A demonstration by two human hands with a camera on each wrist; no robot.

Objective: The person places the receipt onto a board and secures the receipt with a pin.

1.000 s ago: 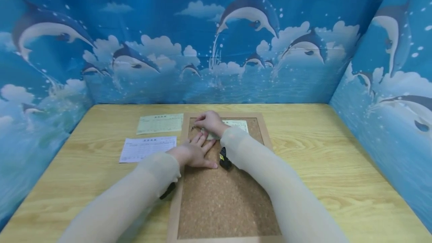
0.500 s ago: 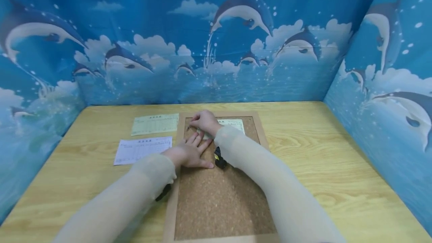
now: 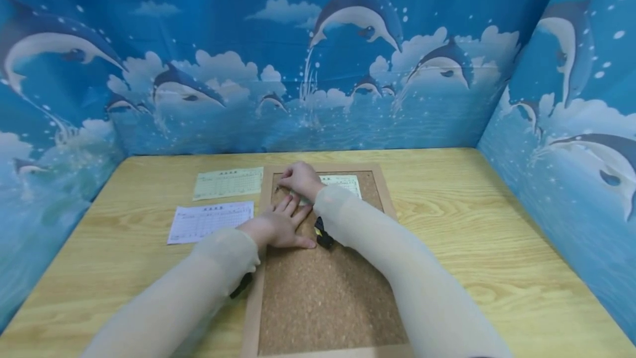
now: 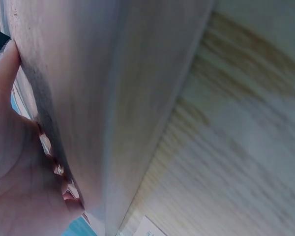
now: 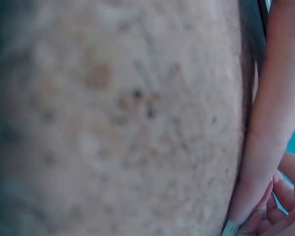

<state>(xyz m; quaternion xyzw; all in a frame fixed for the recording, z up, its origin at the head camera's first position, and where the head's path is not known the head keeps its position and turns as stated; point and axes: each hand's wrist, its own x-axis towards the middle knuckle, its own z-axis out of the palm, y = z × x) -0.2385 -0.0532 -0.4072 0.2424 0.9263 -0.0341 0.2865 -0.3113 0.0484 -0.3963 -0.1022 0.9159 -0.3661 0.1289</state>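
A wood-framed corkboard (image 3: 333,291) lies on the table under both hands. My left hand (image 3: 285,228) rests on its left side, palm down with fingers spread, the fingertips at the lower edge of a pale green printed slip (image 3: 343,183). The left wrist view shows this hand (image 4: 24,172) along the board's frame (image 4: 132,113). At the board's upper left my right hand (image 3: 302,180), its fingers bent, pinches a small dark pin-like thing (image 3: 277,187), too small to make out clearly. The right hand and sleeve hide much of the slip.
Left of the board lie another green slip (image 3: 228,183) and a white printed slip (image 3: 211,222) on the wooden table (image 3: 447,209). A black device with a yellow mark (image 3: 323,233) sits by the right wrist. Dolphin-print curtains (image 3: 223,109) enclose the table's back and sides.
The head view has shifted slightly, so the scene sits a little farther left in it than a second ago. Both hands keep nearly the same place on the corkboard.
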